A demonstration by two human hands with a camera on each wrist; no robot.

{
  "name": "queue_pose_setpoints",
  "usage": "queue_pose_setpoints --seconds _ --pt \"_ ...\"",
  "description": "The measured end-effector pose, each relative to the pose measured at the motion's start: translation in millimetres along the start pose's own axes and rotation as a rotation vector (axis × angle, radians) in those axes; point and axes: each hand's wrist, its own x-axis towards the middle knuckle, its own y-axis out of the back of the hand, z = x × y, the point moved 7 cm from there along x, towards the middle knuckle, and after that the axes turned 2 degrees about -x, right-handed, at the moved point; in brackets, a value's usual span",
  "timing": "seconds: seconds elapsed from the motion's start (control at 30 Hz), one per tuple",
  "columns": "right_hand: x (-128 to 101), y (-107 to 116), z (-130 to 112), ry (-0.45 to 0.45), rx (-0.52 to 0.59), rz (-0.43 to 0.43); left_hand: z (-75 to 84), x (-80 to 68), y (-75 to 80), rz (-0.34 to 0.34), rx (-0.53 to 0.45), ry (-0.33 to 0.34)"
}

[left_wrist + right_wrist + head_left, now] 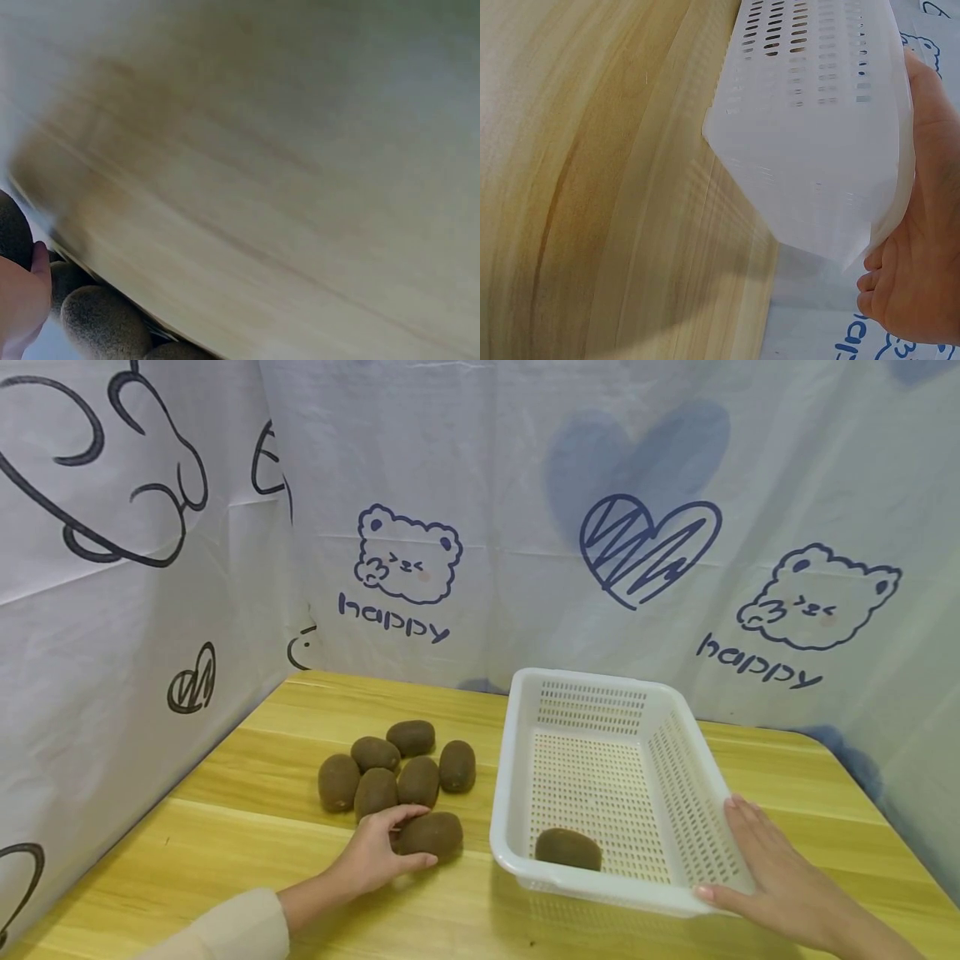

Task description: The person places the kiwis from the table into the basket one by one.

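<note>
My left hand holds a brown kiwi on the wooden table, thumb on its near side and fingers over the far side. In the left wrist view, that hand shows only at the left edge, beside a dark kiwi. My right hand grips the near right corner of a white plastic basket, with its thumb on the front rim and its fingers along the right rim. One kiwi lies inside the basket, near its front wall. In the right wrist view, my right hand lies along the rim.
Several more kiwis, among them one at the left and one at the right, sit grouped just beyond my left hand, left of the basket. Behind the table hangs a white printed cloth, which also closes off the left side.
</note>
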Motion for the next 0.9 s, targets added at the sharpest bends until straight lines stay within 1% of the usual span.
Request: queue_pose_setpoints --seconds 0.13,0.3,0.43,0.6,0.77,0.9 --pt "0 0 0 0.001 -0.001 0.002 4.6 2.6 4.2 0.021 -0.012 -0.002" --pt "0 -1 1 -0.009 -0.002 -0.009 12.5 7.3 12.0 0.054 -0.057 -0.019" --pt "0 -1 0 -0.014 0.007 -0.016 16.5 10.3 17.0 0.064 -0.092 -0.01" --pt "0 -1 0 -0.022 0.017 -0.025 20.9 14.0 22.6 0.084 -0.09 -0.015" --pt "0 -1 0 -0.013 0.012 -0.013 26.9 18.5 26.2 0.107 -0.068 -0.052" --pt "-1 0 0 -0.013 0.013 -0.004 34.8 23.4 29.9 0.137 -0.056 -0.094"
